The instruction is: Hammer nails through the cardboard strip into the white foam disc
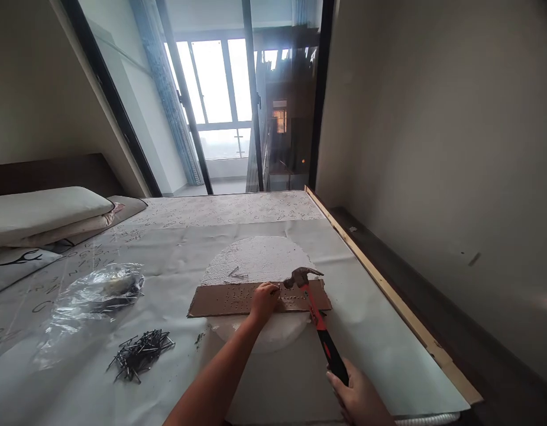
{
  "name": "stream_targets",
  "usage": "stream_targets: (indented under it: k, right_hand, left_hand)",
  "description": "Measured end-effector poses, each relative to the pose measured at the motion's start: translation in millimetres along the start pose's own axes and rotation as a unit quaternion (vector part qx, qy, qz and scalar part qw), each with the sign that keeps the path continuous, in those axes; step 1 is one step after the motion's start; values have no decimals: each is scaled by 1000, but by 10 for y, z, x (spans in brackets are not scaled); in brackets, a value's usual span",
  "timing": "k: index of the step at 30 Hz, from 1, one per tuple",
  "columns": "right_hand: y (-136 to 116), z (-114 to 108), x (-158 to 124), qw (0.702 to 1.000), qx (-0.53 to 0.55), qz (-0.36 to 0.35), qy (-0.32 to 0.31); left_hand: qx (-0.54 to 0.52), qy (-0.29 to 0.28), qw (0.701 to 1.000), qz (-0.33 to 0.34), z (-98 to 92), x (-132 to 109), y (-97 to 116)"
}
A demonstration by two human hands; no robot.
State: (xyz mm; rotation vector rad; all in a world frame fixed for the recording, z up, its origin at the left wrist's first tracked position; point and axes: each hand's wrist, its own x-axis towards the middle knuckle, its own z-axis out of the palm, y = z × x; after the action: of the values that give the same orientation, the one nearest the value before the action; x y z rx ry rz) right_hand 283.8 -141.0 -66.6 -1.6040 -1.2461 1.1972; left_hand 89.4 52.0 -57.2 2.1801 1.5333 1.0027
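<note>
gripping red-and-black claw hammer (316,310): right hand (356,390), fingers wrapped; left hand (263,302) on perforated brown cardboard strip (213,300), grip unclear; dark metal nails (142,353) near left.

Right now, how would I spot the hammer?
On the bed, a brown cardboard strip crosses a round white patch. The right hand holds the hammer, head near the strip's right end; its red and black handle sets it apart from the piled nails.

The nail pile (142,354) lies left of the cardboard strip (238,300).

Hammer (317,316) in right hand (356,390), cardboard (238,300), nails (142,354)
</note>
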Motion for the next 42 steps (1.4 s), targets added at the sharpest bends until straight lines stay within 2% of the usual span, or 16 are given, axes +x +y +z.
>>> stream_targets:
  k: [3,11,15,20,26,31,36,42]
  right_hand:
    - [-91,-46,-31,999,-40,-31,-9]
    - [-535,-197,-196,986,-163,-38,-12]
    - [-725,-244,-231,972,-226,-57,-37]
    - [-709,-266,-234,963,-253,-39,-83]
    - [-740,-255,-218,966,-248,-74,0]
    - [-727,-209,-150,971,-231,-49,-45]
    - [-722,-213,-160,967,-248,-54,-12]
    - [-690,-216,-139,969,-240,-38,-54]
  left_hand:
    - [-2,7,1000,13,25,-19,-19]
    - [-19,11,1000,9,74,-46,-63]
    - [-18,17,1000,14,89,-51,-87]
    - [0,12,1000,23,83,-76,-100]
    - [2,-6,1000,22,48,-78,-62]
    - [22,-20,999,23,54,-88,-72]
    - [33,-28,999,30,47,-94,-70]
    - [24,-35,999,15,4,-78,-43]
